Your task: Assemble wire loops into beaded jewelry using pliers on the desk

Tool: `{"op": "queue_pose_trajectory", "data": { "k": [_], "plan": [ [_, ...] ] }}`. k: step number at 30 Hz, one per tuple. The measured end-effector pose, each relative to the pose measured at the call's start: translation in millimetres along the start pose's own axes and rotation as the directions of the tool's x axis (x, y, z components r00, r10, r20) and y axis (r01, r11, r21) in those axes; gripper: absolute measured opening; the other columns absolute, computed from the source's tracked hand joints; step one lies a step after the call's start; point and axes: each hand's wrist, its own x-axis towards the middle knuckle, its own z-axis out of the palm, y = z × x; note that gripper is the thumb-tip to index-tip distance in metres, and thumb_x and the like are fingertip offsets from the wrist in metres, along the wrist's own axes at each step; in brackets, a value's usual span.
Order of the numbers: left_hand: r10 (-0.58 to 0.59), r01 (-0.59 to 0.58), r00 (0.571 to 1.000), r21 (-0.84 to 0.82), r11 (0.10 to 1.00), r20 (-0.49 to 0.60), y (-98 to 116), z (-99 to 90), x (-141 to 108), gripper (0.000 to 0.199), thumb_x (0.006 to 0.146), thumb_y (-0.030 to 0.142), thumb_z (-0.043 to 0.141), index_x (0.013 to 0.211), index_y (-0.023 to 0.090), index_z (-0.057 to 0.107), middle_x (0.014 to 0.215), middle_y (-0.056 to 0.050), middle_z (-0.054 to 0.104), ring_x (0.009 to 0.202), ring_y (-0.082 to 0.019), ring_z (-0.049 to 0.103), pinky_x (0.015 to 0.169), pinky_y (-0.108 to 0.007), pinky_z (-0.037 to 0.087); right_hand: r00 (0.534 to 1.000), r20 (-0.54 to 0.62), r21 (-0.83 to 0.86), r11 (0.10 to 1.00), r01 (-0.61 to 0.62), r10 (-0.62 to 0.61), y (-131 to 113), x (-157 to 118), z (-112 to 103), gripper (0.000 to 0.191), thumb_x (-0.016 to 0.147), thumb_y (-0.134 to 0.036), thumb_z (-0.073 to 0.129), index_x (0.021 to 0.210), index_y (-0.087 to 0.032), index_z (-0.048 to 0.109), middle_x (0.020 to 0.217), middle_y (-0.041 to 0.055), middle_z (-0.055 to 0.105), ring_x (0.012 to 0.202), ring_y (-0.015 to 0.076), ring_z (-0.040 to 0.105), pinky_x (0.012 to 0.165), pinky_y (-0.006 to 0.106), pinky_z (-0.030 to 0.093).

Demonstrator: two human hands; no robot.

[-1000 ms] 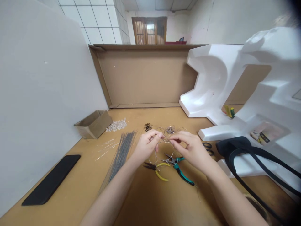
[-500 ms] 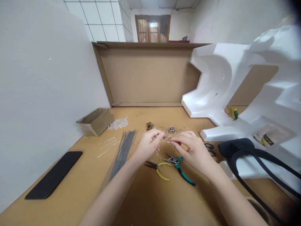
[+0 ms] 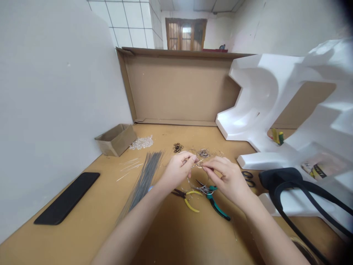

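Note:
My left hand (image 3: 180, 167) pinches a thin silvery wire (image 3: 197, 166) between thumb and fingers. The fingertips of my right hand (image 3: 224, 176) close on the same wire, just to the right of my left hand. A loop of wire hangs below both hands. Under them lie pliers with yellow handles (image 3: 192, 207) and pliers with teal handles (image 3: 217, 209). Beyond my fingers are a tangle of wire pieces (image 3: 203, 152) and a small heap of dark rings (image 3: 178, 148). A bundle of grey wires (image 3: 146, 176) lies beside my left forearm.
At the left are a small cardboard box (image 3: 116, 141), a pile of clear bits (image 3: 142, 142) and a black slab (image 3: 67, 198). On the right stand white foam (image 3: 248, 129), scissors handles (image 3: 248, 178) and a black strap-like object (image 3: 281, 180).
The camera view has turned slightly, so the scene sits farther right. Both hands stay close together on the wire, with the fingertips slightly shifted.

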Motion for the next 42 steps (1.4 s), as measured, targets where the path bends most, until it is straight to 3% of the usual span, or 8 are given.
{"op": "queue_pose_trajectory", "data": {
  "k": [9, 13, 25, 33, 42],
  "plan": [
    [0.057, -0.056, 0.998, 0.056, 0.997, -0.018, -3.0, -2.5, -0.5, 0.027, 0.085, 0.031, 0.043, 0.077, 0.016, 0.063, 0.054, 0.003, 0.051, 0.045, -0.009, 0.048, 0.051, -0.021, 0.037, 0.986, -0.032, 0.097, 0.982, -0.161, 0.164, 3.7, -1.7, 2.8, 0.015, 0.084, -0.021, 0.052, 0.085, -0.021, 0.067, 0.075, 0.0039, 0.067, 0.065, 0.015, 0.061, 0.062, 0.028, 0.048],
    [0.107, -0.104, 0.994, 0.071, 0.992, -0.037, -5.7, -2.6, -1.0, 0.027, 0.085, 0.031, 0.042, 0.077, 0.016, 0.064, 0.068, 0.0, 0.056, 0.05, -0.008, 0.048, 0.051, -0.02, 0.037, 0.989, -0.046, 0.114, 0.985, -0.133, 0.139, 5.3, -1.3, 3.9, 0.014, 0.084, -0.02, 0.053, 0.084, -0.021, 0.066, 0.075, 0.0045, 0.067, 0.066, 0.0153, 0.061, 0.062, 0.029, 0.049],
    [0.082, -0.081, 0.996, 0.009, 0.997, -0.037, -11.0, -2.7, 2.1, 0.025, 0.084, 0.031, 0.044, 0.072, 0.017, 0.06, 0.047, 0.005, 0.048, 0.044, -0.01, 0.047, 0.051, -0.022, 0.036, 0.999, 0.0, 0.046, 0.998, -0.032, 0.032, 2.8, -0.1, 5.9, 0.016, 0.085, -0.019, 0.051, 0.086, -0.023, 0.067, 0.082, 0.0055, 0.067, 0.074, 0.0164, 0.063, 0.066, 0.029, 0.051],
    [0.031, -0.03, 0.999, -0.049, 0.998, 0.023, -14.2, -4.5, 4.5, 0.028, 0.085, 0.035, 0.042, 0.079, 0.016, 0.061, 0.044, 0.005, 0.047, 0.042, -0.01, 0.045, 0.047, -0.021, 0.033, 0.994, 0.106, -0.001, 0.999, 0.037, -0.036, 6.9, 0.9, 4.9, 0.018, 0.087, -0.018, 0.049, 0.087, -0.021, 0.067, 0.086, 0.0062, 0.066, 0.078, 0.0165, 0.063, 0.069, 0.029, 0.051],
    [0.103, -0.103, 0.994, -0.031, 0.994, 0.024, -8.9, -8.0, 2.9, 0.027, 0.086, 0.032, 0.043, 0.078, 0.015, 0.062, 0.048, 0.005, 0.048, 0.044, -0.009, 0.046, 0.051, -0.021, 0.037, 0.982, 0.189, 0.035, 0.999, 0.022, -0.028, 4.3, -0.9, 1.0, 0.017, 0.088, -0.017, 0.046, 0.088, -0.02, 0.063, 0.088, 0.0061, 0.063, 0.081, 0.0167, 0.058, 0.073, 0.03, 0.047]
  ]
}}
